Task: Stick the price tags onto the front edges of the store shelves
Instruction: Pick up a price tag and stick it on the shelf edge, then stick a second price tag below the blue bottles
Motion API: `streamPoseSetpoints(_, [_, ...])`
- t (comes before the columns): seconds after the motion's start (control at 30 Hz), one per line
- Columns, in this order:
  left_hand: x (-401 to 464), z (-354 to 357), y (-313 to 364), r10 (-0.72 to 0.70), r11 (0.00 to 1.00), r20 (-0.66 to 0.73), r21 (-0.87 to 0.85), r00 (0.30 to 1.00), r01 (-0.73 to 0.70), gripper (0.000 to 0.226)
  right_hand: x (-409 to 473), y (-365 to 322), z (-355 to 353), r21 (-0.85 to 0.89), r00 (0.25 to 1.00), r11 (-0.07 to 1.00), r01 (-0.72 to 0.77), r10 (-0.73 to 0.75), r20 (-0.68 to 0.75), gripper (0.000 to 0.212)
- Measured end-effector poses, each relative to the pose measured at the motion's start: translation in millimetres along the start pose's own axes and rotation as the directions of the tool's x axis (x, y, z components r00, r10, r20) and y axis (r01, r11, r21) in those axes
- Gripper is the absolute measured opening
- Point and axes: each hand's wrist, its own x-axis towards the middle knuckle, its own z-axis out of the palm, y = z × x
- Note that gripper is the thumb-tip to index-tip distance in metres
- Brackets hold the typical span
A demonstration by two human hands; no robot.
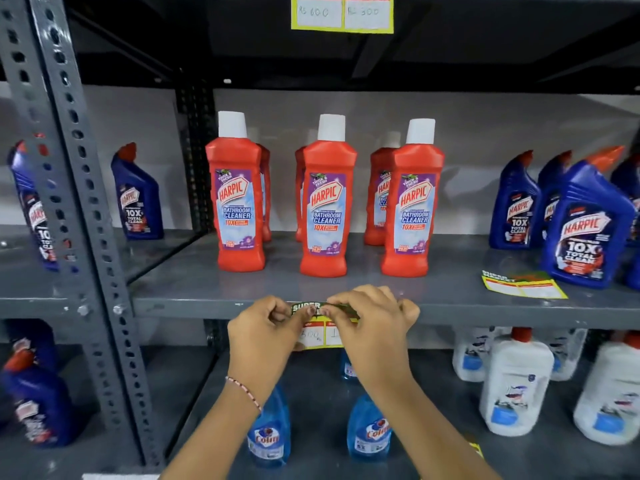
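Observation:
A yellow and white price tag (317,332) with a green "SUPER" header lies against the front edge of the grey middle shelf (194,308). My left hand (265,330) pinches its top edge from the left. My right hand (370,323) pinches the same top edge from the right, with the fingertips of both hands almost touching. The hands hide much of the tag. A second loose price tag (523,285) lies flat on the shelf surface at the right. Another tag (343,13) hangs from the front edge of the shelf above.
Red Harpic bathroom cleaner bottles (323,199) stand behind the hands. Blue Harpic bottles (585,223) fill the right and left sides. Blue Colin bottles (268,434) and white bottles (516,382) stand on the lower shelf. A perforated grey upright (83,202) rises at the left.

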Motion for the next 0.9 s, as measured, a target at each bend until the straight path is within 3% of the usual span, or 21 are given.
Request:
streamPoseSetpoints(0.17, [0.7, -13.9, 1.2, 0.133, 0.985, -0.162, 0.127, 0.978, -0.113, 0.039, 2.0, 7.2, -16.3, -0.070, 0.997, 0.996, -0.054, 0.049, -0.066, 0.021])
streamPoseSetpoints(0.3, [-2.8, -2.9, 17.7, 0.235, 0.972, -0.165, 0.022, 0.958, -0.235, 0.028, 3.9, 22.8, -35.3, 0.031, 0.992, 0.996, -0.081, 0.084, -0.092, 0.029])
streamPoseSetpoints(0.37, [-5.8, 15.3, 31.1, 0.206, 0.973, -0.088, -0.091, 0.975, -0.214, 0.023, 10.0, 37.9, -48.3, 0.092, 0.987, 0.988, -0.124, 0.132, -0.090, 0.027])
streamPoseSetpoints(0.47, [-6.9, 58.6, 48.4, 0.146, 0.979, 0.145, -0.161, 0.979, -0.122, 0.023, 23.0, 68.2, -72.9, 0.103, 0.975, 0.977, -0.189, 0.199, -0.099, 0.025])
streamPoseSetpoints(0.57, [-5.7, 110.5, 67.3, 0.112, 0.983, 0.363, -0.177, 0.925, -0.050, 0.026, 35.7, 107.6, -101.8, -0.005, 0.950, 0.960, -0.280, 0.276, -0.148, 0.025])
streamPoseSetpoints(0.63, [-0.4, 147.4, 79.0, 0.043, 0.995, 0.446, -0.097, 0.894, 0.000, 0.019, 44.6, 136.5, -121.0, -0.124, 0.917, 0.915, -0.383, 0.362, -0.166, 0.027])
streamPoseSetpoints(0.73, [6.4, 202.0, 96.0, -0.057, 0.998, 0.524, 0.015, 0.850, 0.057, 0.003, 56.4, 173.7, -144.8, -0.336, 0.842, 0.782, -0.525, 0.535, -0.070, 0.031])
streamPoseSetpoints(0.77, [7.2, 219.6, 100.3, -0.059, 0.998, 0.534, 0.052, 0.843, 0.037, 0.009, 60.0, 183.5, -150.5, -0.385, 0.824, 0.758, -0.526, 0.567, -0.009, 0.027])
streamPoseSetpoints(0.87, [7.5, 258.5, 109.5, -0.092, 0.994, 0.528, 0.101, 0.844, 0.045, 0.014, 73.0, 201.9, -161.4, -0.295, 0.808, 0.801, -0.521, 0.574, 0.133, 0.006])
streamPoseSetpoints(0.9, [8.7, 266.7, 110.4, -0.108, 0.992, 0.521, 0.108, 0.847, 0.060, 0.026, 76.0, 205.9, -162.3, -0.216, 0.812, 0.823, -0.526, 0.561, 0.159, 0.005])
